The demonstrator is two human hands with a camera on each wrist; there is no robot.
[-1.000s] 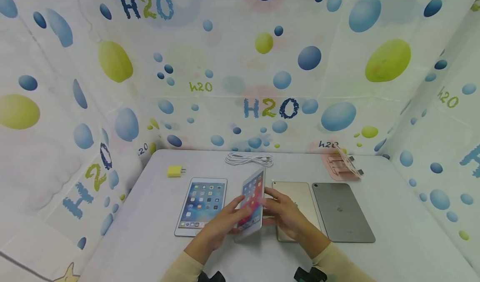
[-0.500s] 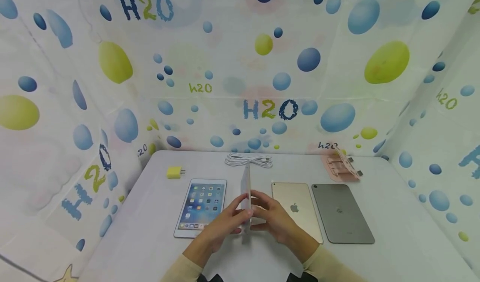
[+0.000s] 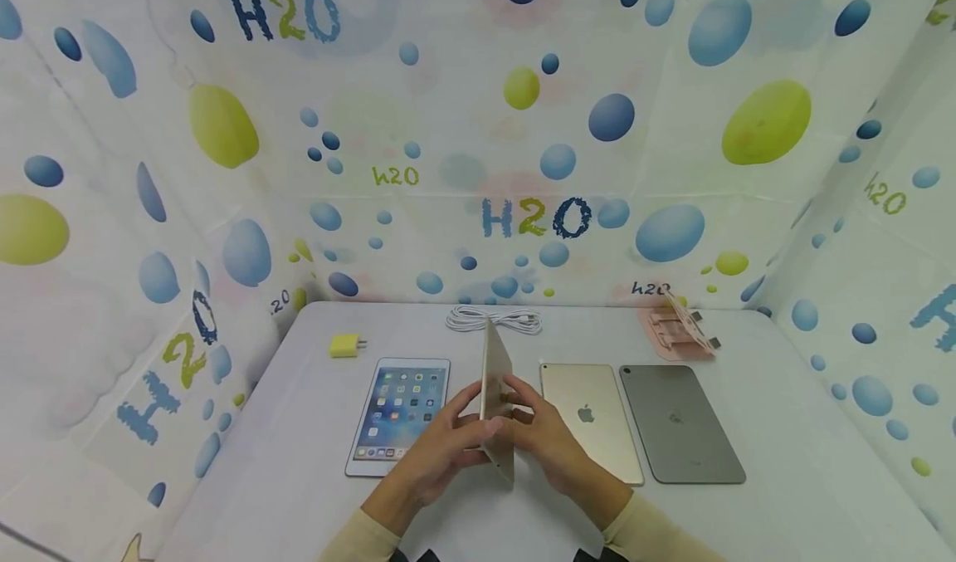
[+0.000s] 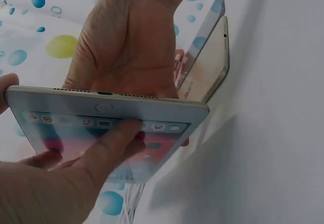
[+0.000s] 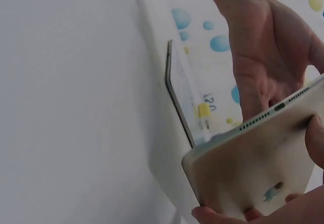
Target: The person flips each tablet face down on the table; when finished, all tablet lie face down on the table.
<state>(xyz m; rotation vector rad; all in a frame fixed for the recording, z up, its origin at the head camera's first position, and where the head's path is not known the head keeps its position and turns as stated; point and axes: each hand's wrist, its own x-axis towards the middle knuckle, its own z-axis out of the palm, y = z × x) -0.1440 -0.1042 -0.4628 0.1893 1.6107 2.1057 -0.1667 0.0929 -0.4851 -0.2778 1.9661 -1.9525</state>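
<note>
Surrounding a smooth white tabletop (image 3: 448, 537) is a white sheet (image 3: 418, 122) printed with blue and lime ovals. Face down at the right, a grey-backed tablet (image 3: 683, 437) is being displayed just beside a gold-backed tablet (image 3: 590, 442); face up at the left, a white-framed tablet (image 3: 403, 404) is being partly covered by the left hand (image 3: 441, 450). Between these, over the tabletop, a second gold-backed tablet with a lit screen (image 3: 496, 367) is being held steeply on edge by both hands: its screen side is being touched by the left hand's spread, partly bent fingers, its back by the right hand's (image 3: 548, 437) similarly bent fingers. Farther back, a pink folding stand (image 3: 678, 329), a coiled white cable (image 3: 466, 319) and a yellow two-pronged plug adapter (image 3: 344, 345) are being supported.
</note>
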